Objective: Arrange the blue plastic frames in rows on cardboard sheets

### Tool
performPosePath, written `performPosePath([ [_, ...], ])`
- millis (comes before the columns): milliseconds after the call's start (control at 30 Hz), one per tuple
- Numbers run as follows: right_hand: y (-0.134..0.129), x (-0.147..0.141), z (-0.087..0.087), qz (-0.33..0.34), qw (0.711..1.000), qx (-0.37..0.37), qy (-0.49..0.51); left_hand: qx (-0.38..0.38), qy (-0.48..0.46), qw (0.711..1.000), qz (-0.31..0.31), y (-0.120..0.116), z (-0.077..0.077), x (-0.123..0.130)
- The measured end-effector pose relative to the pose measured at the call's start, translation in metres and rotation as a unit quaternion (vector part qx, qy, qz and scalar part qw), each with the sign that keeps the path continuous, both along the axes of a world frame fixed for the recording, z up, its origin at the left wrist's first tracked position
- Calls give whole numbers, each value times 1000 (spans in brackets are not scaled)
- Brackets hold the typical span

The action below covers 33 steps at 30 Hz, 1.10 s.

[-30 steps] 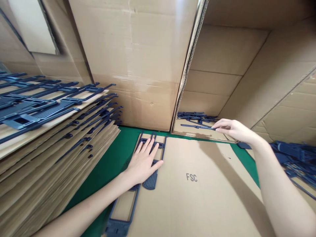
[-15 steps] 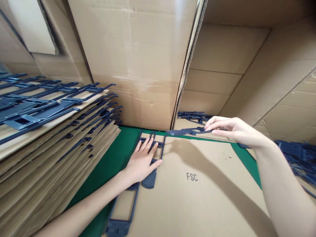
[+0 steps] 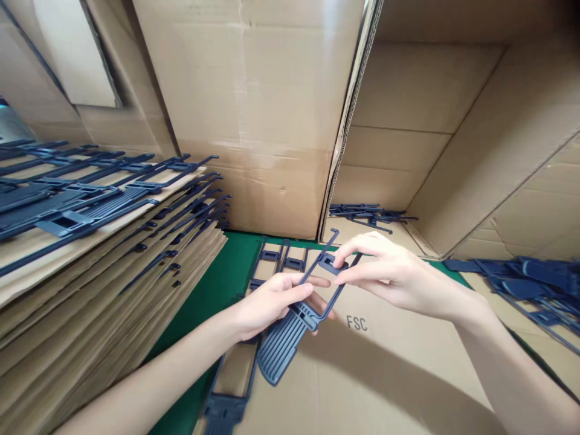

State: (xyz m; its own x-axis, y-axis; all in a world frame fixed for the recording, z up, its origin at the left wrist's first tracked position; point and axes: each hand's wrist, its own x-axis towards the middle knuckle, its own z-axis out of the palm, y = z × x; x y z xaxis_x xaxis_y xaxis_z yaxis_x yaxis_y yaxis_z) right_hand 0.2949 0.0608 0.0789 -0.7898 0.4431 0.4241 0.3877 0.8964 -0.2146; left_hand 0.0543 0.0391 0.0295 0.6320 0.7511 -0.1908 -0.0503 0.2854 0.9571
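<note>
Dark blue plastic handle [image 3: 296, 314] hangs just above the flat cardboard sheet [image 3: 385, 368], pinched at both ends by closed fingers of the left hand [image 3: 267, 302] and right hand [image 3: 389, 275], while the open carton [image 3: 435, 145] behind holds more blue handles [image 3: 367, 214].

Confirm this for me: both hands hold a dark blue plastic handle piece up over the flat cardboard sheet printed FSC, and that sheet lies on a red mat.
Not quite: the mat is green, not red, as the head view shows. The rest stands: the left hand and right hand hold the dark blue plastic handle piece over the cardboard sheet printed FSC.
</note>
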Motion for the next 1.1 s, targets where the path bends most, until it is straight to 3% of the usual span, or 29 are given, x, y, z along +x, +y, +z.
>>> performPosePath([
  [100,4,2,2,-22,999,-5,33,3,-8,998,64,-1,-1,1],
  [233,9,-2,-5,-108,991,28,68,56,18,991,119,-1,-5,4],
  [500,12,-21,-29,-97,983,135,84,114,24,991,65,-13,4,9],
  [733,8,-24,-29,-54,980,152,116,143,58,987,40,-23,11,11],
  [833,9,-20,-25,1,977,158,144,216,99,971,-16,-32,22,9],
  [900,10,-15,-20,11,971,176,164,327,198,921,-78,-35,29,4],
  [933,10,-12,-18,3,965,189,179,391,269,874,-103,-36,31,1],
  [1033,11,-2,-10,-27,950,222,218,531,469,696,-121,-35,23,-9],
  [1100,10,3,-5,-36,950,218,222,570,533,614,-119,-33,12,-13],
])
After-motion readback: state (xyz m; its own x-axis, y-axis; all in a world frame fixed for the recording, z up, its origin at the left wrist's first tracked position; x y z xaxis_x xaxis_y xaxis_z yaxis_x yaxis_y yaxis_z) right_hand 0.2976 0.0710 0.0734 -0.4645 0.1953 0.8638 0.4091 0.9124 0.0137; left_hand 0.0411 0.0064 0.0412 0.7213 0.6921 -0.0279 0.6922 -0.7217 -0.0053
